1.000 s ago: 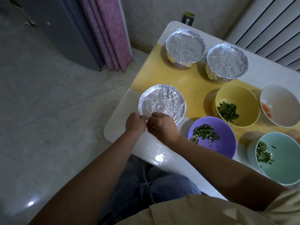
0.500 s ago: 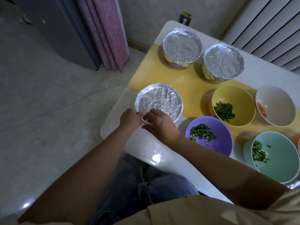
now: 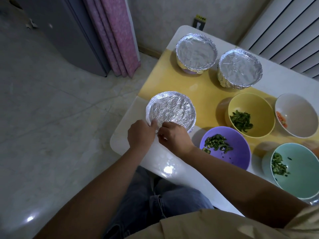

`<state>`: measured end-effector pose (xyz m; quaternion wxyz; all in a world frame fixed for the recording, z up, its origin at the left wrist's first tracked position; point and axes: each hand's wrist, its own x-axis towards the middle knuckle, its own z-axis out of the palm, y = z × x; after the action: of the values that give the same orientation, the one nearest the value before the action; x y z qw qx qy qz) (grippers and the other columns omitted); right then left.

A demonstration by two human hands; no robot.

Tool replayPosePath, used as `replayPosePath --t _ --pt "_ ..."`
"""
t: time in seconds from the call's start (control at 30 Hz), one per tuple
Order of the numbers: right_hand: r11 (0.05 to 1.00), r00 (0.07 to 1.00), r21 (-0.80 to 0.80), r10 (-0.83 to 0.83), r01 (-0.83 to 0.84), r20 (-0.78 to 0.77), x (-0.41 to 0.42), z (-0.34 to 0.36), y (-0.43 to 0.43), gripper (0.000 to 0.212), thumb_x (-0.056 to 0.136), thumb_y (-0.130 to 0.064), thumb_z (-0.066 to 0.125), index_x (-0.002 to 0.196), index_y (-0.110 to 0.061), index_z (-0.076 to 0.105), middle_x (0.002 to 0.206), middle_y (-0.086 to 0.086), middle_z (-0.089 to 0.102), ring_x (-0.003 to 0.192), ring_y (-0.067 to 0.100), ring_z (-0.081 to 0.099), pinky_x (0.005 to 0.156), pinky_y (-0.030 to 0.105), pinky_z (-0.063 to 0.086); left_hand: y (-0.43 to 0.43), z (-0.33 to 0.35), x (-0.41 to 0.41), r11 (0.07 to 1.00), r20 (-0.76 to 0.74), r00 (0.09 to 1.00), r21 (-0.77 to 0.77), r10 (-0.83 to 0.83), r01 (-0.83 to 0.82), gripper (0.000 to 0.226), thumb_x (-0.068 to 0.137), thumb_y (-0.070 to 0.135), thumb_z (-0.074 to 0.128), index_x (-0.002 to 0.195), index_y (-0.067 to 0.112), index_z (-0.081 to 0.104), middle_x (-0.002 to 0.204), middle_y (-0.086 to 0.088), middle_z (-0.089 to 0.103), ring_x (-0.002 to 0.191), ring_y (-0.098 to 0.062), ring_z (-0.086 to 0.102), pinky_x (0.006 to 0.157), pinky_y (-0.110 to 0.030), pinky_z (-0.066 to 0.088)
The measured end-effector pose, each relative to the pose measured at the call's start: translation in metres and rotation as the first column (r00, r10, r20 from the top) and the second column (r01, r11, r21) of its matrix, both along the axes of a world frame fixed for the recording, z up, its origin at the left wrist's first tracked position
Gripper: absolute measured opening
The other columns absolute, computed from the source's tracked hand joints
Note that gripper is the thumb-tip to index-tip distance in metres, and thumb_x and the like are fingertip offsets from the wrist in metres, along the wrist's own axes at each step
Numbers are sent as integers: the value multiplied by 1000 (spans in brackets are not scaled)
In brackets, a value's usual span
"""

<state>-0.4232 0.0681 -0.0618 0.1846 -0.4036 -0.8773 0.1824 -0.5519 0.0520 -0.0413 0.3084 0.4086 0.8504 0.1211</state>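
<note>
Head view: front foil bowl [image 3: 170,112] sits at the near-left corner of the tabletop [image 3: 155,157], half on the yellow mat [image 3: 198,94], half on bare white surface. Both hands are at its near rim, touching each other. Left hand [image 3: 140,135]: fingers [image 3: 153,122] curled, pinching the foil edge at the near-left rim, one fingertip lying on the foil top. Right hand [image 3: 174,137]: fingers [image 3: 162,133] curled in tight, pinching the foil edge just beside the left hand; the exact grip under the knuckles is hidden. The foil top is crinkled and dished slightly inward. Back-left foil bowl [image 3: 196,52] and back-right foil bowl [image 3: 240,69] stand further out on the mat, side by side, fully wrapped. Open bowls to the right: yellow bowl [image 3: 259,107] and purple bowl [image 3: 240,144] with chopped greens, teal bowl [image 3: 302,171] with greens, white bowl [image 3: 298,116] with a few orange bits. Pink curtain [image 3: 115,35] hangs behind, on the left.
</note>
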Motion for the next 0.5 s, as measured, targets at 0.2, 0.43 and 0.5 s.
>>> replayPosePath --t 0.2,0.43,0.5 --pt "1000 1000 -22 -1 0 -29 -4 0 1 12 68 -3 57 58 -7 61 59 7 52 51 28 53 38 27 40 -1 -14 6 1000 -11 1000 -19 -18 17 33 97 25 51 98 -4 68 99 -21 69 98 -37 63 70 -31 36" --pt "1000 998 -23 1 -3 -60 -5 3 0 16 66 4 67 57 -7 58 58 8 50 49 28 52 40 26 39 2 -15 4 997 -3 998 -45 -65 65 31 95 21 52 93 -6 65 97 -22 68 96 -39 63 68 -31 35" --pt "1000 998 -18 -11 10 -66 -6 3 -1 18 75 -8 55 59 -7 60 59 7 51 50 28 54 42 25 37 5 -14 2 995 -13 997 -59 -77 77 27 93 18 53 96 -6 64 100 -22 68 98 -39 62 69 -31 36"
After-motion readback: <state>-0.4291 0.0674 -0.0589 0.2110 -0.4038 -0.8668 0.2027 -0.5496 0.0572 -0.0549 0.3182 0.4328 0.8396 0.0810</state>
